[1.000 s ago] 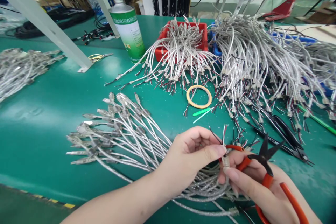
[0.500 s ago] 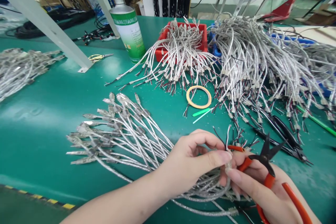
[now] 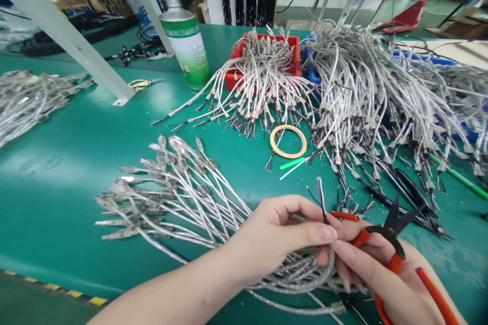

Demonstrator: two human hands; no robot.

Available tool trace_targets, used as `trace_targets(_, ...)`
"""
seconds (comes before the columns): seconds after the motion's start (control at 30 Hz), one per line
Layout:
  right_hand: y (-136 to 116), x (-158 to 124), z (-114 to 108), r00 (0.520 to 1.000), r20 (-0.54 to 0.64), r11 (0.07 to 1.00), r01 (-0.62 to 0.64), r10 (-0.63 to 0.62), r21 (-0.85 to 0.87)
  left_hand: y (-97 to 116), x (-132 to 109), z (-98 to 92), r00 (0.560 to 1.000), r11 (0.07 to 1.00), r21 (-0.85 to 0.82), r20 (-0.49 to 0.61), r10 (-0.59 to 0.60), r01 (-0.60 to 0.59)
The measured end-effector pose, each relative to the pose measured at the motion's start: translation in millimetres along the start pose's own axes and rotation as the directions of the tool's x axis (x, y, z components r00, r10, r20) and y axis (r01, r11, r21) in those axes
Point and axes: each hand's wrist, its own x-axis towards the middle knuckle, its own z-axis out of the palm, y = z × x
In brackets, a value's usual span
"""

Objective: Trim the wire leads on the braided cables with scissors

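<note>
Fingertips of my left hand [image 3: 290, 233] pinch the end of a clear-jacketed cable, whose thin black, red and white wires [image 3: 322, 198] stick up above them. My right hand [image 3: 381, 269] touches the same cable just below with thumb and fingers, and also holds orange-handled cutters [image 3: 391, 233], their dark blades apart and pointing up and away. Beneath both hands lies a bundle of silvery cables [image 3: 198, 198], with its connectors fanned out to the left. Part of the held cable is hidden by my fingers.
A red bin [image 3: 232, 80] of cables stands at the back, beside a green-and-white can [image 3: 190, 51]. A large cable heap [image 3: 366, 91] fills the right. A tape roll [image 3: 288, 154], black-handled pliers [image 3: 415, 193] and scissors [image 3: 141, 84] lie on the green table [image 3: 76, 162].
The wire ends above my left fingers have tilted left and show more separately. The cutters in my right hand have shifted slightly to the right.
</note>
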Motion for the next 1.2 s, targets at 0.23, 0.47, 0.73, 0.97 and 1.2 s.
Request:
trace_targets(0.23, 1.8, 3.4, -5.0, 0.99, -0.139, 0.992, 0.052, -0.036, 0.116, 0.8, -0.9, 2.4, 0.995, 0.996, -0.059, -0.075, 0.062, -0.066)
trace_targets(0.47, -1.4, -0.3, 3.7, 0.985, -0.169, 0.957, 0.026, 0.025, 0.288, -3.6, -3.3, 4.5, 0.994, 0.994, 0.03, 0.018, -0.106, 0.106)
trace_targets(0.73, 7.3, 0.3, -2.0, 0.986, -0.164, 0.975, 0.058, -0.023, 0.216, -3.8, -5.6, 3.4, 0.987, 0.95, 0.268, -0.019, -0.158, 0.158)
trace_targets(0.97, 10.1, 0.0, 0.5, 0.97, -0.239, 0.968, 0.012, 0.05, 0.252, -4.1, -4.5, 0.6, 0.99, 0.901, 0.413, -0.083, -0.11, 0.135)
trace_targets(1.2, 6.4, -2.1, 4.0, 0.954, -0.294, 0.963, 0.024, 0.059, 0.27, -2.6, -5.8, 4.3, 0.99, 0.877, 0.463, -0.107, -0.089, 0.129)
